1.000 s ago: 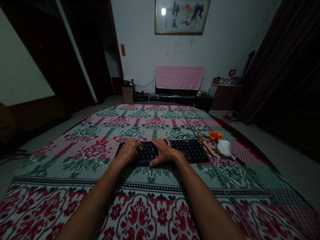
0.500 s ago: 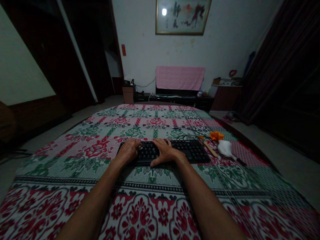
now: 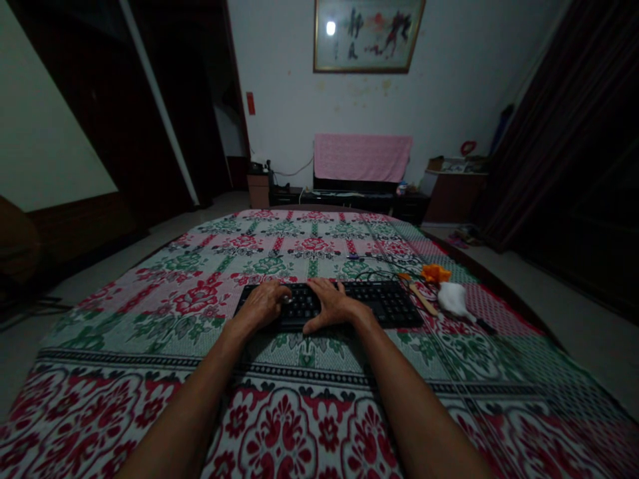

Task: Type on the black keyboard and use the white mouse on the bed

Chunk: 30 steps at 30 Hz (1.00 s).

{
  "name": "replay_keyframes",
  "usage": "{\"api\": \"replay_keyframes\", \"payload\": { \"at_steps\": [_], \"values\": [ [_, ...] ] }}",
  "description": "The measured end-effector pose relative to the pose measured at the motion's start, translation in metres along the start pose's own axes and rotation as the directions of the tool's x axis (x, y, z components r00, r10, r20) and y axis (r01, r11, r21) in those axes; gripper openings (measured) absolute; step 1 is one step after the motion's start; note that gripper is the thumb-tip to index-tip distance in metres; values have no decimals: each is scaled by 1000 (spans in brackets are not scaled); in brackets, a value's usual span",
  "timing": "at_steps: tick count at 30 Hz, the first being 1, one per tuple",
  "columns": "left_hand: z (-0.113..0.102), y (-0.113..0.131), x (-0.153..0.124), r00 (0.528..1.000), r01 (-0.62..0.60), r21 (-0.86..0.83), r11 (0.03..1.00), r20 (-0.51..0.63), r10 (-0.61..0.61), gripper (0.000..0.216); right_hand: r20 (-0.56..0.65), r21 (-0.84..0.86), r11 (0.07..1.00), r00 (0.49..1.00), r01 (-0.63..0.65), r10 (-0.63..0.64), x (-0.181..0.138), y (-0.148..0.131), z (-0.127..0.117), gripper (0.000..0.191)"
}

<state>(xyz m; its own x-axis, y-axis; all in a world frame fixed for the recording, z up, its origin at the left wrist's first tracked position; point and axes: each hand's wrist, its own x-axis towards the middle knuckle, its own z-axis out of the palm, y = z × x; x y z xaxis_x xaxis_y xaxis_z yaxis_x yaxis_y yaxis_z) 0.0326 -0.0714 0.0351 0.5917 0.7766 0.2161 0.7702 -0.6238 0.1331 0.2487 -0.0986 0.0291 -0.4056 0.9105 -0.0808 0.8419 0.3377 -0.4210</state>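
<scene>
A black computer keyboard [image 3: 394, 307] lies flat on the flowered tablecloth [image 3: 299, 412] in front of me. My right hand [image 3: 332, 306] spans its middle, fingers at the far edge and thumb at the near edge, gripping it. Over the left part of the keys is my left hand [image 3: 260, 306], its fingers closed in a pinch. A small pale, shiny bit shows at the fingertips, too small to name. Several keys are hidden under both hands.
Right of the keyboard lie a wooden-handled brush or stick [image 3: 423, 299], an orange cloth [image 3: 436, 273] and a white bundle [image 3: 453, 298] with a dark tip. A black cable [image 3: 384, 271] loops behind the keyboard. A pink-covered screen [image 3: 362, 157] stands by the wall.
My left hand has shifted slightly right over the keys, still pinched. My right hand keeps its place on the keyboard. The whole view has moved a little.
</scene>
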Motion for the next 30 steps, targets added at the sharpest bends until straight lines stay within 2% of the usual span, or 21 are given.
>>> {"api": "replay_keyframes", "payload": {
  "at_steps": [4,9,12,15,20,26,30],
  "values": [
    [2,5,1,999,-35,18,999,-1,35,33,3,6,1000,1000,-2,2,0,0,0,121],
    [-4,4,0,997,24,28,999,68,-26,34,21,-4,1000,1000,-9,9,0,-2,-1,123],
    [-6,3,-1,999,38,0,999,34,-38,32,24,-11,1000,1000,-12,13,0,-3,-2,123],
    [-3,6,-1,1000,5,5,1000,4,-5,33,18,-16,1000,1000,-15,15,0,-2,-2,122],
    [-1,14,-1,999,-33,51,998,43,30,36,-3,-18,1000,1000,4,-4,1,1,1,120],
    [-9,6,-2,994,41,60,997,95,-46,38,-3,-11,1000,1000,0,0,0,-1,0,120],
    [-8,6,-2,996,42,33,999,73,-44,34,3,-8,1000,1000,0,0,1,0,0,122]
  ]
}}
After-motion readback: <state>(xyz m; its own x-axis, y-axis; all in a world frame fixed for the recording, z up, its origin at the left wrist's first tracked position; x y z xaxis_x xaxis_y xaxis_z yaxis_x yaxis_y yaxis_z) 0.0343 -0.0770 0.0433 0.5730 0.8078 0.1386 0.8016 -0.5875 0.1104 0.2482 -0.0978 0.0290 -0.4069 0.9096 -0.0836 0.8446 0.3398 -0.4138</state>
